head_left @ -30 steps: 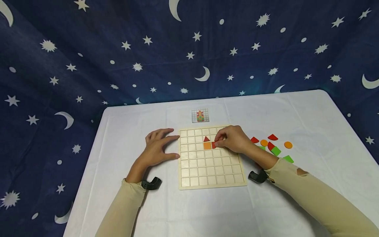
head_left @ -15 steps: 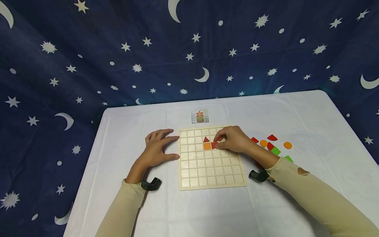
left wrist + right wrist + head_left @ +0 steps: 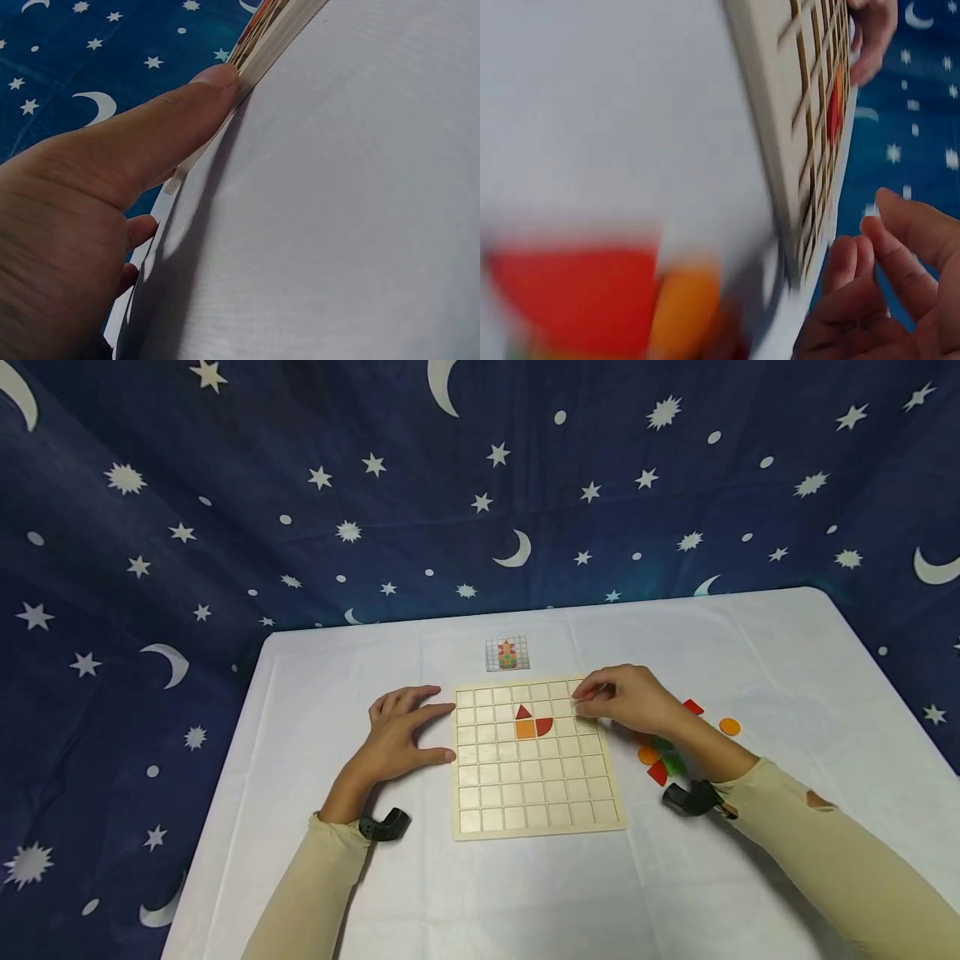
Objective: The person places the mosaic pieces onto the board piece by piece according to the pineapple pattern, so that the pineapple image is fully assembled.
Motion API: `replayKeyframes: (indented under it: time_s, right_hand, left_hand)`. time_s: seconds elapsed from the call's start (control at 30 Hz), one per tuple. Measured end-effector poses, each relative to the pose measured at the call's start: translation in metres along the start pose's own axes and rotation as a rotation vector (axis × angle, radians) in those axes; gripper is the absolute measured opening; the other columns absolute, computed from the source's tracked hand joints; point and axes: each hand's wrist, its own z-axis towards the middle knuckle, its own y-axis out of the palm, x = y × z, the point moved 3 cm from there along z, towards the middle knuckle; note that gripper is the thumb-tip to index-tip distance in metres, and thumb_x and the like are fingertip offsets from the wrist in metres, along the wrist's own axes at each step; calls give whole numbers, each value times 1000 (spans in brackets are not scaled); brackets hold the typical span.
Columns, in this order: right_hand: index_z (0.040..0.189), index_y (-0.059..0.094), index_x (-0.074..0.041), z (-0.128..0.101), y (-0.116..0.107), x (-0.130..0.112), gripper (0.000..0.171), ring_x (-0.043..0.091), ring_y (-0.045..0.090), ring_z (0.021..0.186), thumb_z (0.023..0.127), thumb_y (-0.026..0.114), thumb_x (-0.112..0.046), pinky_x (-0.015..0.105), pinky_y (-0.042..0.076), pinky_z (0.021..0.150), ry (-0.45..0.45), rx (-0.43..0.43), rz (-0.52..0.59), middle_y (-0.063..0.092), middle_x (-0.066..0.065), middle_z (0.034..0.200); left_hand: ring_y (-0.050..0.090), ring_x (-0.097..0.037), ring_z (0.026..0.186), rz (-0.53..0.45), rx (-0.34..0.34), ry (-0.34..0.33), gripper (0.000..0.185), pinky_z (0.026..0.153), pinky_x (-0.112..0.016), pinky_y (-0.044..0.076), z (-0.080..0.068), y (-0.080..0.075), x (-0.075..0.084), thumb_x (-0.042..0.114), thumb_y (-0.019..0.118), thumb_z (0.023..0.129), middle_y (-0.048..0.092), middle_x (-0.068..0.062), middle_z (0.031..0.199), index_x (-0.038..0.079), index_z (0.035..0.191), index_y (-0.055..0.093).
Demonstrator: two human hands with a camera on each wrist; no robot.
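While the left hand point(image 3: 397, 735) rests flat beside the board point(image 3: 536, 760), the right hand's point(image 3: 626, 700) loosely curled fingers hold nothing; the red quarter-circle point(image 3: 545, 725) looks thin, light and stiff, best pinched by its edges.

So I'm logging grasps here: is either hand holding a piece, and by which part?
Neither. The right hand hovers empty, fingers loosely curled, over the board's far right corner; the left hand rests flat against its left edge.
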Motion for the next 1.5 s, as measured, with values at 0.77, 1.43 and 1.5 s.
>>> replayKeyframes:
  time_s: [0.77,1.43,1.5]
  right_hand:
    - [110,78,-12,-43,-87,111,30,22,51,89,83,86,-24,26,45,69,138,-59,-219,63,3,92]
    - [111,75,-16,-11,-28,25,19,26,60,78,92,77,-20,31,52,64,61,-132,85,69,6,97]
    - [111,75,-16,-1,-15,9,18,24,59,84,92,76,-18,31,51,70,5,-136,84,70,4,96]
  left_hand:
    - [32,-32,146,7,-6,-4,75,112,-64,13,2,-1,0,58,82,78,43,-5,158,29,143,61]
    - [31,-33,146,-13,7,-3,74,111,-66,13,-1,0,1,57,83,77,44,-6,157,29,143,62]
    - [31,-33,146,-12,8,-1,74,111,-66,13,0,0,1,57,83,77,44,-6,157,29,143,61]
